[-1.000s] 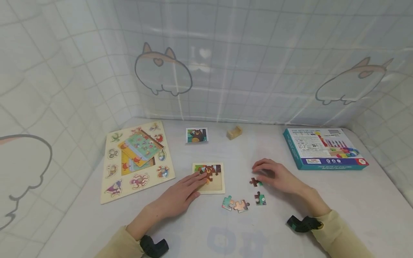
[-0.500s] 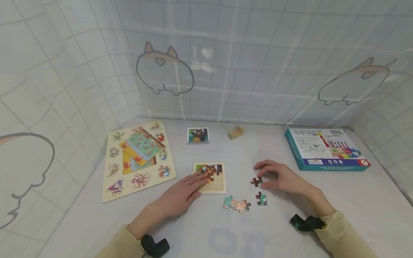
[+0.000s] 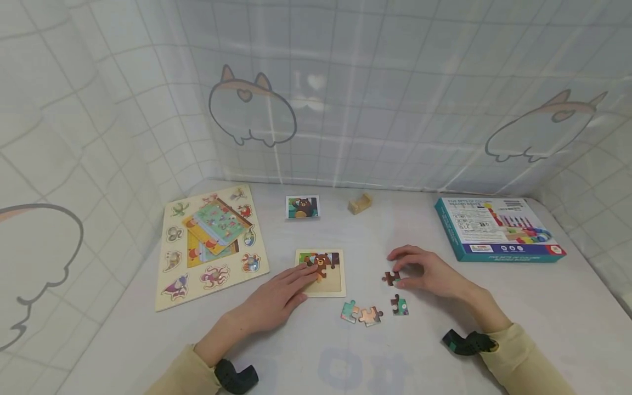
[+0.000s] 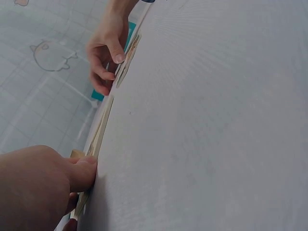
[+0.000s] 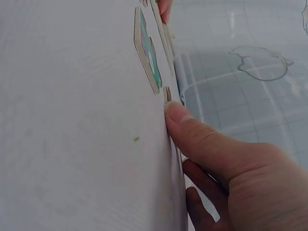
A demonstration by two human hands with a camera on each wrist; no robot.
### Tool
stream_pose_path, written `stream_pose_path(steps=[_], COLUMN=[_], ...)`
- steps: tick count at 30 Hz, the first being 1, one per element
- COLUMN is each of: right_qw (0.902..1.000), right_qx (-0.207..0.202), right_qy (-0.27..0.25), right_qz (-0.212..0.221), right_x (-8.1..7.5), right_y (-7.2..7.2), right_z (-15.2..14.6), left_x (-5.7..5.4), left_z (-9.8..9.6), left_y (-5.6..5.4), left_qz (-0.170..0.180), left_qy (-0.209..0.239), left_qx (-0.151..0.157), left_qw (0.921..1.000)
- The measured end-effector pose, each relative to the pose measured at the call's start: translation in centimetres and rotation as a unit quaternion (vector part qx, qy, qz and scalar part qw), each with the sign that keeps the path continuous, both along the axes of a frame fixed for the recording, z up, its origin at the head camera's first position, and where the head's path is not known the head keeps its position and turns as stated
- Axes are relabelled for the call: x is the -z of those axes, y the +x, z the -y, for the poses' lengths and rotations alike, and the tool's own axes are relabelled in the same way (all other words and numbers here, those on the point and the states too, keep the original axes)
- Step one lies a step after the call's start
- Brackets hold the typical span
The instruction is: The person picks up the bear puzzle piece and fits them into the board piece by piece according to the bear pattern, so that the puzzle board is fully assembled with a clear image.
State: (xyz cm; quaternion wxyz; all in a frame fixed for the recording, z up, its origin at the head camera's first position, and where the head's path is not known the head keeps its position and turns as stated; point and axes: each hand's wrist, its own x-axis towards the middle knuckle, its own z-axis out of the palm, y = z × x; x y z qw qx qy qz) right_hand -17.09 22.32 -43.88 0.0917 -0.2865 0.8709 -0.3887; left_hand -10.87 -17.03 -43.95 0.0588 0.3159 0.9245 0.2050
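In the head view, my left hand (image 3: 274, 299) rests with straight fingers on a small wooden puzzle tray (image 3: 328, 291), covering its left side. The thumb (image 4: 84, 171) lies against the tray's near edge in the left wrist view. Part of a brown bear picture (image 3: 323, 263) fills the tray's upper area; bare wood shows below. My right hand (image 3: 428, 273) pinches a dark brown jigsaw piece (image 3: 390, 278) between thumb and forefinger, at table level right of the tray. Nearer lie a green and brown piece (image 3: 400, 305), a teal piece (image 3: 349, 311) and an orange piece (image 3: 370, 316).
A bear picture card (image 3: 303, 207) and a small wooden block (image 3: 360, 203) sit behind the tray. On the left lies a large wooden animal board (image 3: 165, 296) with cards on it. A blue-edged box (image 3: 498, 230) lies at the right. Tiled-pattern sheeting (image 3: 375, 109) encloses the table.
My right thumb and forefinger have closed onto the brown jigsaw piece, which has shifted very slightly. My left hand has stayed on the tray.
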Motion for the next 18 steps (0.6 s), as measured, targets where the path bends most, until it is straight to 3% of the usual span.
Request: stream_pose_path(steps=[11,18], right_qw=[0.9985,0.9991], right_qx=[-0.015,-0.010], right_qy=[0.000,0.007], right_qz=[-0.052,-0.040], right_x=[0.17,0.09], right_y=[0.02,0.07], right_z=[0.09,0.10], left_x=[0.02,0.07], left_z=[0.01,0.05], left_y=[0.01,0.04], left_qz=[0.001,0.002], left_qy=[0.005,0.006], left_qx=[0.002,0.002], left_qw=[1.0000,1.0000])
